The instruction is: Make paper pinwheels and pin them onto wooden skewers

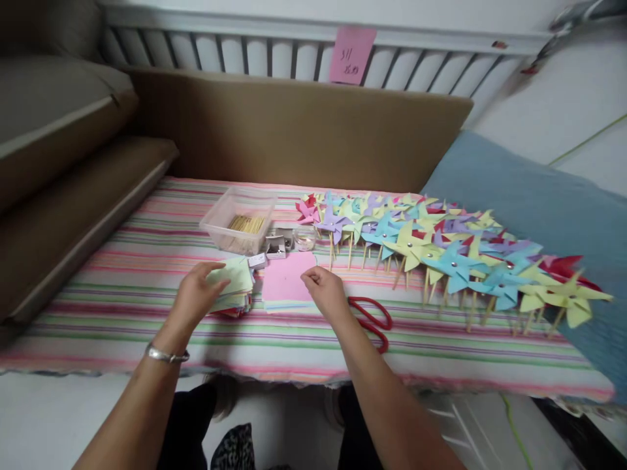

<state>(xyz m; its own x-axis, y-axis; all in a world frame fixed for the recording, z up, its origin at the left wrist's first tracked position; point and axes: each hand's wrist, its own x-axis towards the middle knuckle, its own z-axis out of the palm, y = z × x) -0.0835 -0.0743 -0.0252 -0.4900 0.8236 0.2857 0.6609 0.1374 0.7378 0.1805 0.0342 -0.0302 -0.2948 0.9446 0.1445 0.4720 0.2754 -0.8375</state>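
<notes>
My left hand (200, 287) is at the left edge of a stack of coloured paper squares (238, 277) with a pale green sheet on top; its thumb and fingers are spread apart. Beside that stack lies a second pile of paper squares (287, 277), pink on top. Over the pink pile's right edge is my right hand (323, 287), its fingers pinched together; whatever is between them, if anything, is too small to make out. Red-handled scissors (375, 313) rest just right of my right wrist, partly hidden by the forearm.
Behind the stacks stand a clear plastic box (220, 232) of wooden sticks (247, 224), a small open box (275, 247) and a round clear container (304, 239). Many paper pinwheels (453, 261) on sticks fill the right side of the striped cloth (147, 261). Cardboard (294, 134) stands along the back.
</notes>
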